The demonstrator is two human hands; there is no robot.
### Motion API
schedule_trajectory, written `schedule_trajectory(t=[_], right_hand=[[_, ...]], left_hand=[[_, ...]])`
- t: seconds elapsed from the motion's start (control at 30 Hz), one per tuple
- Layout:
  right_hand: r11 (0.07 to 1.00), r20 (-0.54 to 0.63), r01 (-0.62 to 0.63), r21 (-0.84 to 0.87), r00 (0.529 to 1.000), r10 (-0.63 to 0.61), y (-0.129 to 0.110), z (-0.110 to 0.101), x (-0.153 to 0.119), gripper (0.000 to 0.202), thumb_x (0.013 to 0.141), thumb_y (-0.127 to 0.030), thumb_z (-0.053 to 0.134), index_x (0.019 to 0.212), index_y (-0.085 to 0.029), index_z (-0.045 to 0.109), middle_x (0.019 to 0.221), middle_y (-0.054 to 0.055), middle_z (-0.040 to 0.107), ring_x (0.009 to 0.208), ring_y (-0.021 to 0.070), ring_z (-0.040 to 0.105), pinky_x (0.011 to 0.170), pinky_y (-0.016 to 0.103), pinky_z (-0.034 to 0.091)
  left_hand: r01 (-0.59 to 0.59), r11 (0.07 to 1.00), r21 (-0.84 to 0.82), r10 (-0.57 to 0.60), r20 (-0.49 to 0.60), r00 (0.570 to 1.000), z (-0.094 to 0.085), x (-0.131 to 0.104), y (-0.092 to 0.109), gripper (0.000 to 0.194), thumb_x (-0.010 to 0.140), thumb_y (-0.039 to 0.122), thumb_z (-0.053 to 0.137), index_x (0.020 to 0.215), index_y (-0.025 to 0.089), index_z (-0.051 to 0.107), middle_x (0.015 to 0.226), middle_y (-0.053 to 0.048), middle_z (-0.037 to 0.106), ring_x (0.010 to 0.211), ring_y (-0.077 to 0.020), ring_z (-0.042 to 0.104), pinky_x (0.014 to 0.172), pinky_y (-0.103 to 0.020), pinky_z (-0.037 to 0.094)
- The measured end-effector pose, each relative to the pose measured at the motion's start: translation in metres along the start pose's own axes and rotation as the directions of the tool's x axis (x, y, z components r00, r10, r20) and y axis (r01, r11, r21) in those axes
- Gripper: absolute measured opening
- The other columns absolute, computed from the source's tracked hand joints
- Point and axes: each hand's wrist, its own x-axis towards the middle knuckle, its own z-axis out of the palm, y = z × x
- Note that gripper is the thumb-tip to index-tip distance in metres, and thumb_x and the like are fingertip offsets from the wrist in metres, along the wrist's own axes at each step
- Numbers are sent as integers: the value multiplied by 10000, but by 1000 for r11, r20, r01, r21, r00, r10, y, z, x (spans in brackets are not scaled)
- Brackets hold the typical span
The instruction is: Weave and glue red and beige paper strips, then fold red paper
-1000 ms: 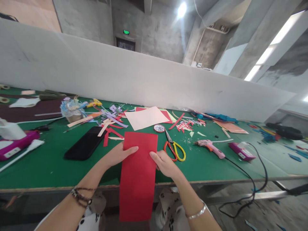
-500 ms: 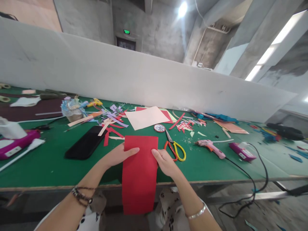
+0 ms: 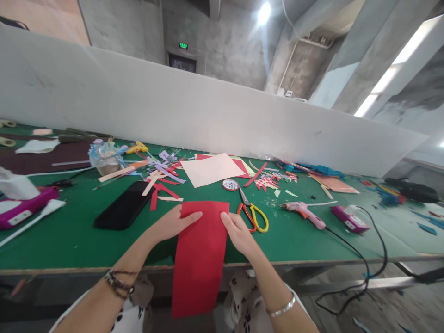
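A long sheet of red paper (image 3: pixel 201 263) hangs over the table's front edge, its upper end raised between my hands. My left hand (image 3: pixel 173 222) pinches its left side, thumb on the front face and the other fingers mostly behind. On the opposite side my right hand (image 3: pixel 237 231) grips it the same way. Just right of that hand lie scissors (image 3: pixel 255 215) with one red and one yellow handle, blades partly spread. Beyond the paper are a small round tin (image 3: pixel 230 185) and a pale pink sheet (image 3: pixel 213 170) on top of red paper.
Left of me a black phone (image 3: pixel 121 206) lies beside scattered paper strips (image 3: pixel 163 173). On the right are a pink glue gun (image 3: pixel 305 213), its black cable running off the edge, and a purple power strip (image 3: pixel 349 218). A white partition (image 3: pixel 222 120) borders the green table (image 3: pixel 86 245) behind.
The red paper's top edge has dipped slightly toward me, and its lower end has swung a little to the left. Both hands keep their hold.
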Motion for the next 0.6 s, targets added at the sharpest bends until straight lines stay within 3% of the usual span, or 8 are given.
schedule_trajectory(t=[0.13, 0.27, 0.6], right_hand=[[1000, -87, 4, 10, 996, -4, -1, 3, 2, 454, 826, -582, 315, 625, -182, 393, 573, -28, 360, 558, 94, 333, 510, 220, 296], [999, -84, 18, -51, 996, -22, 0, 2, 1, 465, 835, -576, 294, 650, -173, 434, 576, -23, 379, 543, 92, 320, 501, 222, 292], [1000, -148, 20, -2, 989, -21, 1, 4, 3, 452, 829, -578, 301, 643, -181, 411, 575, -28, 356, 551, 95, 328, 501, 216, 295]], left_hand=[[-40, 998, 51, 41, -6, 999, 3, 1, -1, 397, 733, 513, 550, 1000, 232, 635, 1019, -14, 686, 918, -234, 631, 784, -303, 519], [-61, 995, 78, 62, -3, 998, 2, 2, -2, 401, 739, 497, 556, 1036, 233, 617, 1032, -9, 679, 928, -223, 625, 805, -292, 503], [-89, 991, 101, 88, 17, 996, 6, 1, -1, 323, 749, 490, 533, 845, 205, 651, 856, -12, 711, 796, -229, 645, 698, -299, 515]])
